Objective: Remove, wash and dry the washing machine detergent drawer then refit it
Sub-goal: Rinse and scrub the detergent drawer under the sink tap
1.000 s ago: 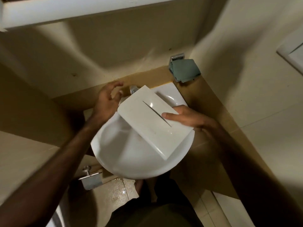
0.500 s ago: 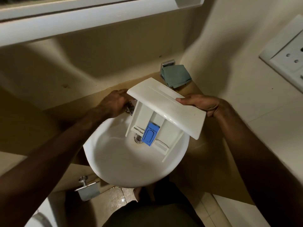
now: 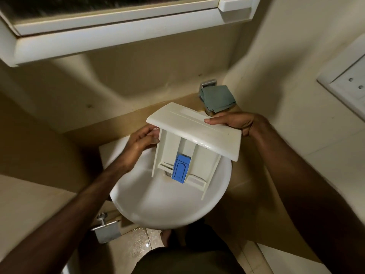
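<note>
Cramped washroom, white basin [image 3: 138, 204]: detergent drawer [image 3: 189, 155] held above its bowl, front panel up so drips fall inside, left hand [image 3: 141, 142] clamping its side, right hand [image 3: 235, 123] gripping the panel.

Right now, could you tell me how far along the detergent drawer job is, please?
Removal looks done: the white plastic detergent drawer with the blue insert is out of the machine, held over the round white basin by the left hand and right hand. No running water shows. The folded grey-green cloth lies unused on the ledge, so drying and refitting remain.
</note>
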`<state>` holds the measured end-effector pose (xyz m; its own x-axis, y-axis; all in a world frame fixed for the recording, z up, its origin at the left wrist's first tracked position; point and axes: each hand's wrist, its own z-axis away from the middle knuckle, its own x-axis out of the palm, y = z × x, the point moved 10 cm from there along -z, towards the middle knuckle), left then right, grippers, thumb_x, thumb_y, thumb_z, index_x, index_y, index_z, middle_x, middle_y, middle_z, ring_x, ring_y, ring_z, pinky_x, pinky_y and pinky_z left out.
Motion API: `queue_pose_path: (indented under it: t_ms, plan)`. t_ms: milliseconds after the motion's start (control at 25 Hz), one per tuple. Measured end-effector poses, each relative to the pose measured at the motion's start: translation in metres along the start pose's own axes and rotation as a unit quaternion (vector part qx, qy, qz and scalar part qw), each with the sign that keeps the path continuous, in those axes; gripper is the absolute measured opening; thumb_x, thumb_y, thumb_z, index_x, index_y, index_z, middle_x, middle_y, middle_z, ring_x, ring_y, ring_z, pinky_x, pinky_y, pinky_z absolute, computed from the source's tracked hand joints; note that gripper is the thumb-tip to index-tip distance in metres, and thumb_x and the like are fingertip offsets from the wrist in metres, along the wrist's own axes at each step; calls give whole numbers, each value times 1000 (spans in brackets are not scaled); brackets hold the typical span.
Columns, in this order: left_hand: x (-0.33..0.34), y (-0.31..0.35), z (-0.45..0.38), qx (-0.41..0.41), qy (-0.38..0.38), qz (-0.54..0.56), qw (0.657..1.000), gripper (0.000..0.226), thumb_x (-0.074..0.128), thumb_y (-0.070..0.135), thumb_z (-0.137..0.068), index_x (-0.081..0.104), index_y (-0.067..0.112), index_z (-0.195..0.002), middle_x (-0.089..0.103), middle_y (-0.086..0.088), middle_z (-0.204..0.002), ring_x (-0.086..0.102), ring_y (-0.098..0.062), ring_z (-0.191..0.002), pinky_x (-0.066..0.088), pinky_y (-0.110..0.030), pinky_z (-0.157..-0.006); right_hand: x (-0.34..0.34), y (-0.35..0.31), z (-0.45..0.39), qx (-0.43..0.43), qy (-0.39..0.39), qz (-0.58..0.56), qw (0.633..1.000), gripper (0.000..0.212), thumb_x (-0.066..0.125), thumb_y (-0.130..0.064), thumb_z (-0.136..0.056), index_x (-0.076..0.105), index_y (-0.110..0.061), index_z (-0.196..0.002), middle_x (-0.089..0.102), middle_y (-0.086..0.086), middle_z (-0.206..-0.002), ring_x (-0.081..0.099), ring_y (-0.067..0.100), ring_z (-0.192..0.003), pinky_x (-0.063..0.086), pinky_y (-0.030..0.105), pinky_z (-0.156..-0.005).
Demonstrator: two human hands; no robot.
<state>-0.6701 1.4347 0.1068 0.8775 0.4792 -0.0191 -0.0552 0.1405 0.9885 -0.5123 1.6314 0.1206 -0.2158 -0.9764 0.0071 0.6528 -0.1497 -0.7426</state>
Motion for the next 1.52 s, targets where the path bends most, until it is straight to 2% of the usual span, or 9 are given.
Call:
queue_pose_path:
  t_ms: [120, 280, 480, 760, 920, 1080, 1240, 1360, 1520]
  plan:
    - [15, -11, 16, -46, -62, -6, 997, 39, 70, 29, -85, 67, 21, -124, 78, 1, -111, 74, -16, -101, 55, -22, -76, 19, -19, -10, -2, -19, 34, 999, 26, 57, -32, -101, 72, -13, -108, 77, 4, -90, 74, 13, -71, 61, 23, -64]
    - [6, -30, 27, -84, -27, 54, 995, 59, 80, 47, -78, 67, 18, -128, 77, -7, -121, 74, -26, -112, 58, -39, -93, 47, -43, -19, -8, -56, 63, 996, 30, 49, -26, -108, 71, -6, -106, 78, 3, -82, 74, 11, -65, 60, 22, -61]
    - [-1, -37, 46, -103, 58, 84, 989, 74, 89, 63, -64, 72, 19, -121, 79, -6, -116, 75, -25, -110, 57, -38, -96, 64, -40, -23, -5, -100, -78, 992, 48, 42, -45, -106, 72, -8, -114, 79, 5, -95, 77, 14, -77, 63, 25, -71]
    - [-10, -47, 61, -165, 165, 77, 969, 53, 81, 56, -78, 76, 16, -113, 80, -6, -106, 73, -24, -106, 54, -33, -84, 13, 46, -49, 5, 117, -259, 959, 64, 33, -55, -110, 57, -5, -143, 76, 17, -117, 77, 29, -98, 65, 44, -73]
    - [-9, -58, 64, -215, 208, 85, 950, 64, 81, 70, -73, 77, 20, -112, 80, -4, -106, 72, -25, -106, 56, -40, -94, 27, 81, -32, 29, 152, -202, 967, 50, 37, -41, -112, 62, -2, -129, 76, 15, -103, 78, 24, -82, 63, 40, -72]
    - [-1, -61, 69, -247, 253, 101, 930, 65, 81, 70, -73, 76, 19, -111, 79, -6, -103, 73, -26, -99, 57, -38, -87, 61, 79, -19, -14, 91, -133, 987, 80, 48, -80, -92, 56, -22, -147, 69, 5, -137, 66, 22, -125, 47, 51, -111]
    - [8, -55, 66, -217, 264, 111, 933, 56, 78, 63, -80, 76, 21, -115, 81, -2, -101, 76, -24, -99, 59, -36, -81, 73, 48, -8, -119, 98, -36, 987, 45, 52, -52, -105, 63, -24, -138, 74, -11, -123, 68, 3, -117, 54, 27, -102]
    - [9, -46, 59, -173, 265, 108, 942, 64, 78, 68, -72, 75, 25, -120, 81, 2, -109, 74, -21, -108, 56, -46, -101, 63, 33, -9, -189, 132, 27, 973, 43, 57, -51, -101, 66, -23, -132, 75, -1, -121, 69, 17, -117, 52, 47, -109]
    - [5, -31, 52, -139, 259, 115, 949, 65, 79, 73, -69, 74, 31, -118, 79, 6, -115, 70, -17, -115, 50, -51, -111, 56, 8, -3, -239, 141, 76, 958, 34, 57, -40, -106, 66, -22, -133, 75, -2, -122, 69, 17, -116, 53, 44, -107]
